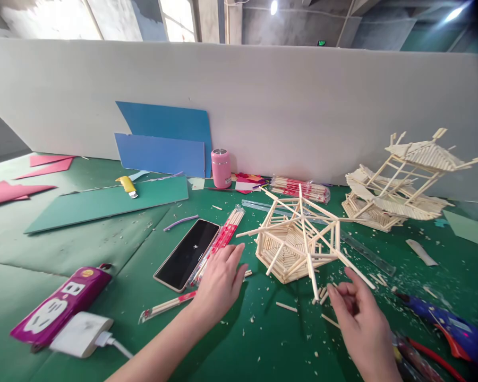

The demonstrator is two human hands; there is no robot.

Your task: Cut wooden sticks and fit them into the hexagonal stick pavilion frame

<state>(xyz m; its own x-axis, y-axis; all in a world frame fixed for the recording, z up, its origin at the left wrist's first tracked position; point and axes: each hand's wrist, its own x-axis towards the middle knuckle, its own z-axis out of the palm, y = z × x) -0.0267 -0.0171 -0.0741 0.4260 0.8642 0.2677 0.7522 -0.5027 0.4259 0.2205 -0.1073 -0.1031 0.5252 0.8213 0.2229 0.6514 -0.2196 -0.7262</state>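
Observation:
My left hand (222,278) lies palm down with its fingers stretched out, at a plastic pack of wooden sticks (228,229) beside a black-screened phone (188,253). Nothing shows in its fingers, though the underside of the palm is hidden. To the right stands an octagonal frame of glued wooden sticks (284,249), its bars radiating from a raised centre. Just below its right edge is my right hand (360,321), thumb and index finger apart, the other fingers curled. I see nothing between thumb and index. Short cut sticks (322,295) lie near the thumb.
A taller stick pavilion (402,183) stands at the back right. A blue glue gun (446,321) and pliers with red handles lie at the right front. A purple power strip (63,307) with a white charger (82,333) is at left. A pink cup (221,168) stands behind.

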